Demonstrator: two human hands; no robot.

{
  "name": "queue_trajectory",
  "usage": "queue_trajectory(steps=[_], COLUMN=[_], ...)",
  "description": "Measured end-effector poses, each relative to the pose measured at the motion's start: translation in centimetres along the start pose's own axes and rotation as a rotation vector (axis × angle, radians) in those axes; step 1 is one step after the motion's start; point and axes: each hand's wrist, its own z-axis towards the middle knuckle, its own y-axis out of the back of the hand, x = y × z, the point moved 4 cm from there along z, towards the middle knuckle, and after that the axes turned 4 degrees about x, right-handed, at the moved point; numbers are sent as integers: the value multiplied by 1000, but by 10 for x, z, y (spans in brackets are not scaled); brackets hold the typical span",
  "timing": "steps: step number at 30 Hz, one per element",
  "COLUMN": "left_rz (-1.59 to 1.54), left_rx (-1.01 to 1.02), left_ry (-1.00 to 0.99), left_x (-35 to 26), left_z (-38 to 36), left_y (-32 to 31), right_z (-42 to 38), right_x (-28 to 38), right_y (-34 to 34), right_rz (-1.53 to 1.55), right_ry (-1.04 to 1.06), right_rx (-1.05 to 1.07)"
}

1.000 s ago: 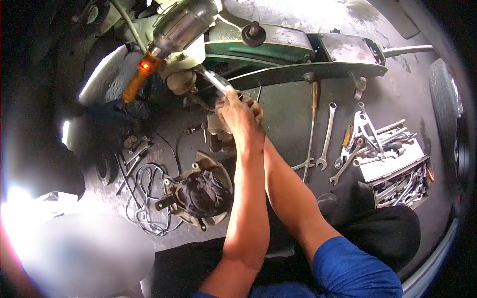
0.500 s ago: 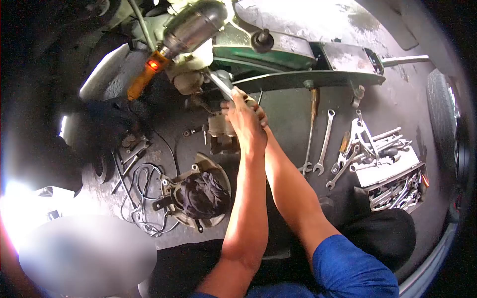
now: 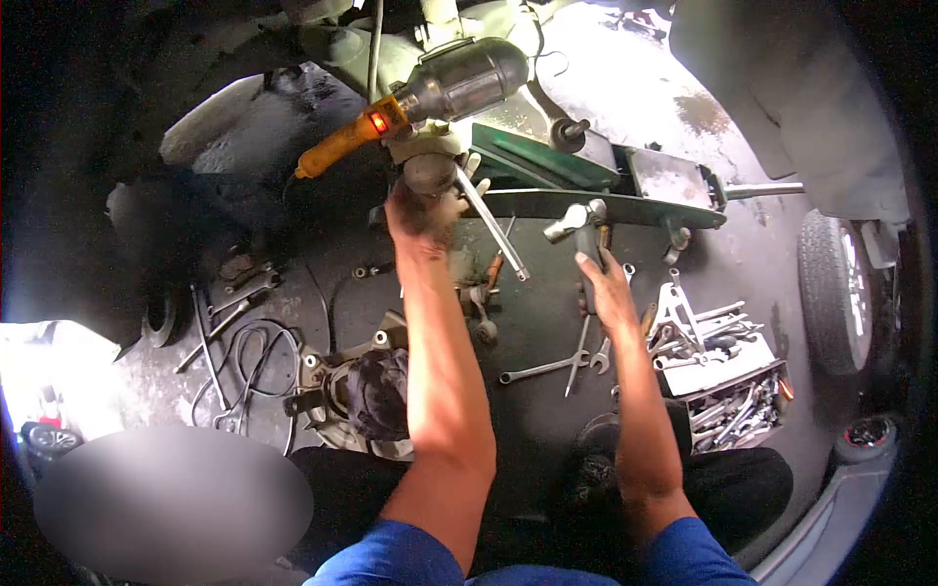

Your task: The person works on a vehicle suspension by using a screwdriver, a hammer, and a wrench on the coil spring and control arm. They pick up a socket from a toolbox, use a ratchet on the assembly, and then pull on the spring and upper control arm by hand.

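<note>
My left hand (image 3: 422, 223) is up at a round joint (image 3: 430, 174) under the vehicle. It reaches behind the joint, with its fingers partly hidden and blurred. A straight steel bar (image 3: 493, 227) slants down and right from beside this joint, its lower end free. In my right hand (image 3: 610, 285) is a hammer (image 3: 576, 223), held by its handle with the metal head uppermost, to the right of the bar. Above the left hand, a caged work lamp (image 3: 469, 80) with a yellow handle and a lit red switch lies across the parts.
A green floor jack (image 3: 547, 166) extends behind the hands. Wrenches (image 3: 542, 371) lie on the floor, near a toolbox (image 3: 733, 410) full of tools. At the lower left are a hub assembly (image 3: 327, 400) with dark cloth on it and a coiled cable (image 3: 244, 356). A tyre (image 3: 831, 293) stands right.
My hands have parted from the steel bar they were gripping together. The left has moved up and left to the joint; the right has moved right and now holds a hammer. The view has shifted.
</note>
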Motion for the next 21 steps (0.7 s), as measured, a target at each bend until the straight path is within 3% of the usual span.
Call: queue_trajectory(steps=[2,3,6,8,10,11,14,16,17,18,20,21], left_rz=[231,109,227,157,9,38,-54,-34,-18,-11,2,1], left_rx=[82,60,61,42,-10,-96,-11,-47,-65,-56,-33,29], left_ry=[110,180,295,260,201,206,224,201,191,211,251,234], left_x=[-13,-20,-21,-16,-11,-9,-3,-3,-5,-6,-8,-8], left_z=[11,20,28,35,30,28,38,37,36,35,35,34], left_y=[7,11,22,26,20,16,31,33,33,33,31,26], right_z=[-17,-22,-47,-65,-86,-96,-127,-149,-159,-164,-158,-154], right_x=[33,41,70,87,103,96,88,89,82,90,79,84], right_y=[25,38,54,56,43,34,-14,-51,-66,-75,-70,-66], right_rz=[-307,-428,-632,-787,-1016,-1069,-1196,-1317,-1410,-1304,-1442,-1504], right_ry=[110,145,114,321,32,52,101,400,705,869,914,1110], right_rx=[-25,-54,-83,-78,21,71,354,574,616,562,687,619])
